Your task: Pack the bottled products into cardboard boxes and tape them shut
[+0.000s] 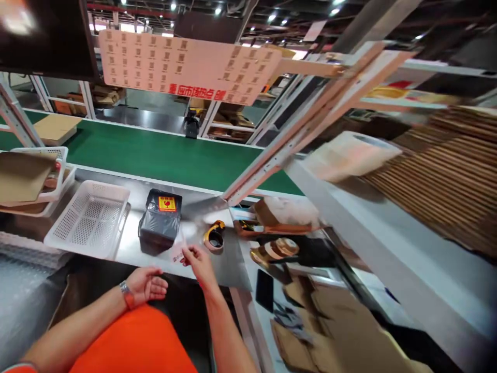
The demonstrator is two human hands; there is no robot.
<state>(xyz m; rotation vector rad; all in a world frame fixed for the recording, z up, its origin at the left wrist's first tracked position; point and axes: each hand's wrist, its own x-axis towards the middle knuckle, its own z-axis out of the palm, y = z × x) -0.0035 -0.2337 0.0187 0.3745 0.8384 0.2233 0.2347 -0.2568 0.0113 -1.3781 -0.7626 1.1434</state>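
My right hand (199,263) pinches a small white printed label (177,255) between thumb and fingers, over the front edge of the metal bench (130,235). Just beyond the label sits a package wrapped in black plastic (160,224), with a yellow and red sticker (167,203) on its top. To the right of the package a tape dispenser (214,237) rests on the bench. My left hand (146,285) hovers in front of the bench edge, palm turned up and fingers loosely spread, holding nothing. A watch (126,294) is on the left wrist.
A white perforated basket (88,220) stands left of the package, with stacked baskets of cardboard farther left. Behind the bench runs a green conveyor belt (155,155). A slanting metal post (295,137) rises at right, near tape rolls (275,249) and flat cardboard (345,311).
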